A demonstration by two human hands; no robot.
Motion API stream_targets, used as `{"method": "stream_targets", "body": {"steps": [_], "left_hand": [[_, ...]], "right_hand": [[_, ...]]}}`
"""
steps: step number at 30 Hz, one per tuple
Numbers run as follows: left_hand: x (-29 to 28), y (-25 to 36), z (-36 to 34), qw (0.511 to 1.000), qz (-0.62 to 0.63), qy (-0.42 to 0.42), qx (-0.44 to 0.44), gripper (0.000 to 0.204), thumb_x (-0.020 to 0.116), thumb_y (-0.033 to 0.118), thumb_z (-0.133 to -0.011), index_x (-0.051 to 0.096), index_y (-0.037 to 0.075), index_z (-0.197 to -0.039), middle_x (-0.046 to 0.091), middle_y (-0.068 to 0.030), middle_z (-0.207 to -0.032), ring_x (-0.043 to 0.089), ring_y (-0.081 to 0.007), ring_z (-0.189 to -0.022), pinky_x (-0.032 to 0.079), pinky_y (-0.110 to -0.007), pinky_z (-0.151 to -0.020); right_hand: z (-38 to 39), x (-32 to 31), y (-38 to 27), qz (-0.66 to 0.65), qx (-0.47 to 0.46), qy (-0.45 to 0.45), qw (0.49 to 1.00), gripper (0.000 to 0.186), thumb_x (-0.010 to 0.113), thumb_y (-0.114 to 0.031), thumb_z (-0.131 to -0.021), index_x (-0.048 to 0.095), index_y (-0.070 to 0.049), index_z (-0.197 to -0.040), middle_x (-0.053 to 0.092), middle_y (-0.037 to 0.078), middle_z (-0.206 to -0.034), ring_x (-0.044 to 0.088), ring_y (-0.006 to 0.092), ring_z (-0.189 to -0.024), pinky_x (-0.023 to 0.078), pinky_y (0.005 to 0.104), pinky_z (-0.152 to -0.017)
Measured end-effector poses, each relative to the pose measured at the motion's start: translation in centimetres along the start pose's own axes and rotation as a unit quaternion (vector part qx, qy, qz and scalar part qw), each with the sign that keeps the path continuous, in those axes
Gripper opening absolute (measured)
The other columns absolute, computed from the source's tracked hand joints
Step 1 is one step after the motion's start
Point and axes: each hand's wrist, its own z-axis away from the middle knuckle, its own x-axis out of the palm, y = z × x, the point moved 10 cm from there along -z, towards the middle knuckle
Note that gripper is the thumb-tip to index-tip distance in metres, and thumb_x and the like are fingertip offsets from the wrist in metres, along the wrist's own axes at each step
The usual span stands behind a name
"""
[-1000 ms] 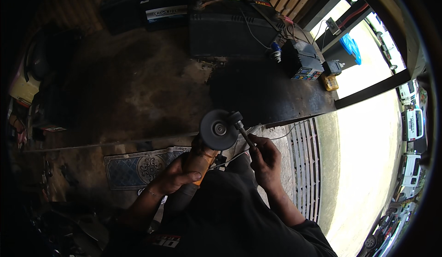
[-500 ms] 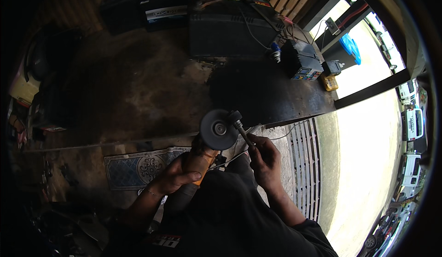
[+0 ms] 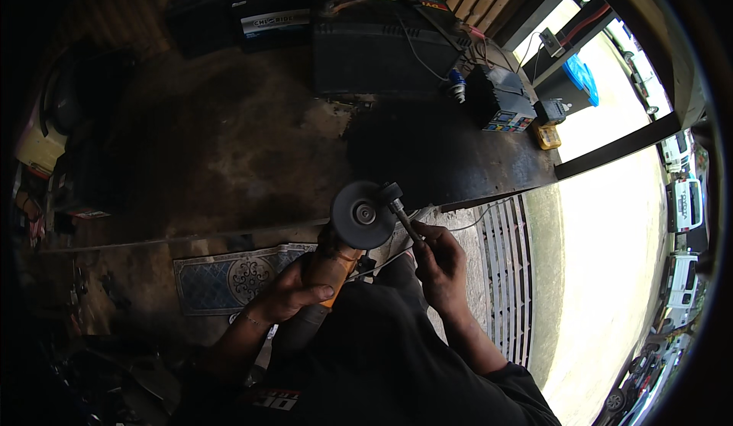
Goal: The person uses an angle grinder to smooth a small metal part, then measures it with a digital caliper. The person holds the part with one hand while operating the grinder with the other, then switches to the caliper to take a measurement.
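My left hand (image 3: 296, 295) is closed round the orange body of an angle grinder (image 3: 334, 272). Its round grey disc (image 3: 350, 226) faces up, over the front edge of the workbench. In my right hand (image 3: 441, 267) is a metal rod with a thick, dark, round head (image 3: 390, 193); its kind is not clear. The rod slants up and left from my fingers. Its head lies against or right beside the disc's right rim; whether they touch I cannot tell.
The dark, stained workbench (image 3: 221, 159) spans the view ahead. Large batteries (image 3: 276, 25) and a long black case (image 3: 374, 63) line its back. A black box (image 3: 500, 99) and a yellow device (image 3: 547, 137) stand at the right. A cable (image 3: 489, 211) runs near a floor grating (image 3: 508, 273).
Almost nothing differs. The rod's head in my right hand has shifted very slightly; the grinder and my left hand hold their place.
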Motion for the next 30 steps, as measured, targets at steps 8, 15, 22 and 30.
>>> {"method": "stream_targets", "body": {"steps": [8, 15, 22, 30], "left_hand": [[0.22, 0.13, 0.11, 1.000, 0.010, -0.002, 0.006, 0.070, 0.079, 0.024, -0.087, 0.044, -0.002, -0.143, 0.056, -0.0047, -0.122, 0.056, -0.0118, -0.111, 0.049, -0.030, -0.097], [0.29, 0.11, 0.05, 1.000, 0.000, -0.002, 0.016, 0.071, 0.079, 0.023, -0.088, 0.043, -0.002, -0.143, 0.056, -0.0048, -0.122, 0.056, -0.0122, -0.111, 0.049, -0.030, -0.098], [0.41, 0.20, 0.14, 1.000, -0.005, -0.003, 0.012, 0.072, 0.079, 0.024, -0.087, 0.043, -0.002, -0.144, 0.056, -0.0049, -0.122, 0.056, -0.0122, -0.111, 0.049, -0.030, -0.098], [0.33, 0.02, 0.16, 1.000, -0.005, -0.002, 0.005, 0.073, 0.079, 0.024, -0.087, 0.043, -0.002, -0.145, 0.056, -0.0052, -0.123, 0.055, -0.0123, -0.113, 0.048, -0.031, -0.099]], "right_hand": [[0.08, -0.09, 0.07, -0.002, 0.002, -0.007, 1.000, 0.027, 0.062, -0.015, -0.105, 0.062, 0.001, -0.127, 0.051, -0.006, -0.078, 0.039, 0.0000, -0.060, 0.030, 0.0185, -0.050], [0.10, -0.30, 0.39, -0.010, 0.004, -0.003, 1.000, 0.027, 0.062, -0.014, -0.105, 0.062, 0.001, -0.127, 0.051, -0.006, -0.077, 0.039, 0.0000, -0.059, 0.029, 0.0186, -0.050], [0.13, -0.42, 0.44, -0.003, 0.000, -0.003, 1.000, 0.026, 0.060, -0.013, -0.105, 0.062, 0.001, -0.126, 0.051, -0.006, -0.078, 0.039, 0.0000, -0.060, 0.030, 0.0184, -0.051], [0.18, -0.31, 0.27, -0.013, 0.004, -0.003, 1.000, 0.026, 0.062, -0.014, -0.105, 0.063, 0.001, -0.126, 0.051, -0.006, -0.078, 0.039, -0.0001, -0.060, 0.030, 0.0185, -0.051]]}}
